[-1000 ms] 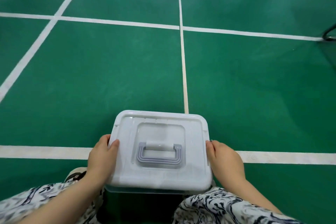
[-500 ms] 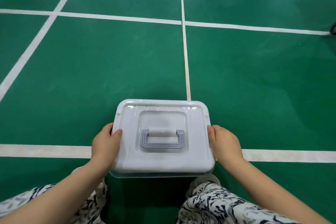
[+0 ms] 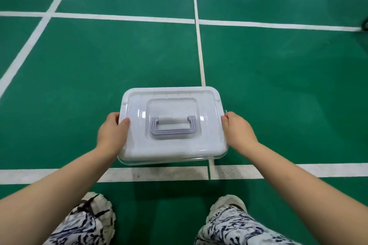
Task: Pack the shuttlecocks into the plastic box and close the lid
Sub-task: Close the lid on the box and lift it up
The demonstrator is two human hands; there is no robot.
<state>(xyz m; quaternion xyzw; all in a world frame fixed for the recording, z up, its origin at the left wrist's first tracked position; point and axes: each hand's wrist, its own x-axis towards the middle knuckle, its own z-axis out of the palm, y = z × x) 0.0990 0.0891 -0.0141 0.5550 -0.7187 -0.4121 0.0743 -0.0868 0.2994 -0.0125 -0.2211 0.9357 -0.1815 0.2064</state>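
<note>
My left hand [image 3: 111, 134] clamps the left edge of the plastic box [image 3: 172, 125], thumb laid on the lid [image 3: 137, 145] and fingers curled under the rim. My right hand [image 3: 238, 133] clasps the right edge the same way. The box sits between my palms, out in front of me above the green court floor [image 3: 99, 61], its white lid seated flat on top and the grey handle [image 3: 172, 128] folded down in its recess. I cannot see what is inside. A white court line [image 3: 39, 175] runs beneath it, and my shoes [image 3: 95, 209] stand nearer.
</note>
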